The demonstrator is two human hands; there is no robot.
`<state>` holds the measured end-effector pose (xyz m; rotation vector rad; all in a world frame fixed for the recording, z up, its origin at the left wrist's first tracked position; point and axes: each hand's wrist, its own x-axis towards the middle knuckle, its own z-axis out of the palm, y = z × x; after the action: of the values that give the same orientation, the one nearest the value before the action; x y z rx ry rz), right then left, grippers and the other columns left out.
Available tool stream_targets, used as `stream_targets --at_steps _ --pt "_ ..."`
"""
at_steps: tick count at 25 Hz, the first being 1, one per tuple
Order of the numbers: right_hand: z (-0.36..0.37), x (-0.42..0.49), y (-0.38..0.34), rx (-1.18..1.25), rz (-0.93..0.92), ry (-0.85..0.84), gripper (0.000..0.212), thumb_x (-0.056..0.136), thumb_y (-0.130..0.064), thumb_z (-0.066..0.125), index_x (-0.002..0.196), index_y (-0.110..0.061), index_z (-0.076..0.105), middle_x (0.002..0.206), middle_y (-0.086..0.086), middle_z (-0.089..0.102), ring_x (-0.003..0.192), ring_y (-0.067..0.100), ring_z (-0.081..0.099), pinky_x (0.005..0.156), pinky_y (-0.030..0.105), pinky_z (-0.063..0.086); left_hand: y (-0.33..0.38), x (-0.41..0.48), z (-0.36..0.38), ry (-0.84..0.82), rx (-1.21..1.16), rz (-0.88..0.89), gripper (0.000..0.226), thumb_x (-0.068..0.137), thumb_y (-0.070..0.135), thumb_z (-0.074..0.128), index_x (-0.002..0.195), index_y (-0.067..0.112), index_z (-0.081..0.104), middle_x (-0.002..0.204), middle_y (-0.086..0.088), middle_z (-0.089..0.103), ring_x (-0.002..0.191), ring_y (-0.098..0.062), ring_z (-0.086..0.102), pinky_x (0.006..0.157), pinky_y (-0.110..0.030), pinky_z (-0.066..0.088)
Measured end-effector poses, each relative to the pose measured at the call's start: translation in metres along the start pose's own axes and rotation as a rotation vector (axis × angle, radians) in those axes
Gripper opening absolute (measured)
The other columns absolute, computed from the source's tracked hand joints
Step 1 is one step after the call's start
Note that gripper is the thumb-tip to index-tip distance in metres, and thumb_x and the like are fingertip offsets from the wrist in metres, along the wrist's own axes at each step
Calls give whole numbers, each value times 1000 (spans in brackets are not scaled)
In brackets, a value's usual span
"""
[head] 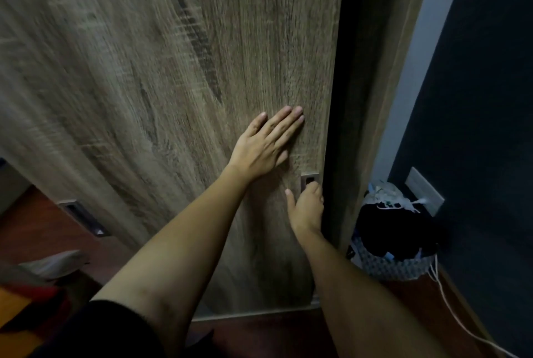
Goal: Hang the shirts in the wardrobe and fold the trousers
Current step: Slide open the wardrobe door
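A wood-grain sliding wardrobe door point(173, 83) fills most of the view. My left hand point(266, 144) lies flat on the door with fingers straight, near its right edge. Just below, my right hand point(307, 204) has its fingers hooked into the recessed metal handle point(309, 179) at the door's right edge, thumb sticking out to the left. A narrow dark gap point(346, 69) shows between the door edge and the wardrobe's side panel point(383, 83). No shirts or trousers can be made out inside.
A patterned laundry basket point(395, 264) holding dark clothes stands on the floor at the right, beside a dark wall with a socket plate point(424, 191) and a white cable point(450, 305). A second recessed handle point(83, 219) sits at lower left. Cloth point(54, 264) lies on the wooden floor.
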<state>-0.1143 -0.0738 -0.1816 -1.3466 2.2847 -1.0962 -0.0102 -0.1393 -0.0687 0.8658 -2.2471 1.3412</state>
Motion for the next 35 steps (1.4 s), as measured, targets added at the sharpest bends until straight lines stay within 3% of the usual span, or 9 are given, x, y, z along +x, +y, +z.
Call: stream_targets --at_steps 7,18,24,32,35 --pt "63 -48 -72 59 24 -64 46 88 -34 59 119 -4 43 129 16 49 119 32 50 91 38 45 -76 -82 3 -43 56 -24 70 88 43 39 149 17 19 154 1 29 141 -13 22 113 -39 10" --pt "170 -126 -182 143 37 -93 49 84 -33 64 116 -2 44 126 19 50 114 38 52 92 43 43 -197 -205 -1 -106 89 -47 68 87 43 41 147 17 22 152 1 33 140 -15 29 109 -41 23" --pt "217 -158 -226 247 36 -110 41 83 -26 66 110 -3 47 120 18 54 109 38 54 90 45 46 -244 -258 -3 -168 129 -97 65 88 41 40 146 18 22 150 2 36 138 -15 33 107 -42 22" --pt "260 -196 -277 280 38 -146 35 85 -23 63 110 -3 48 120 19 54 108 39 55 88 46 45 -290 -316 -3 -257 131 -177 63 89 39 39 145 18 22 149 0 39 137 -18 22 107 -46 20" --pt "268 -206 -289 296 30 -152 28 87 -22 60 106 -5 49 116 17 57 103 39 57 83 44 45 -299 -329 -2 -322 143 -230 62 89 40 35 145 17 21 149 -1 39 137 -20 21 108 -49 26"
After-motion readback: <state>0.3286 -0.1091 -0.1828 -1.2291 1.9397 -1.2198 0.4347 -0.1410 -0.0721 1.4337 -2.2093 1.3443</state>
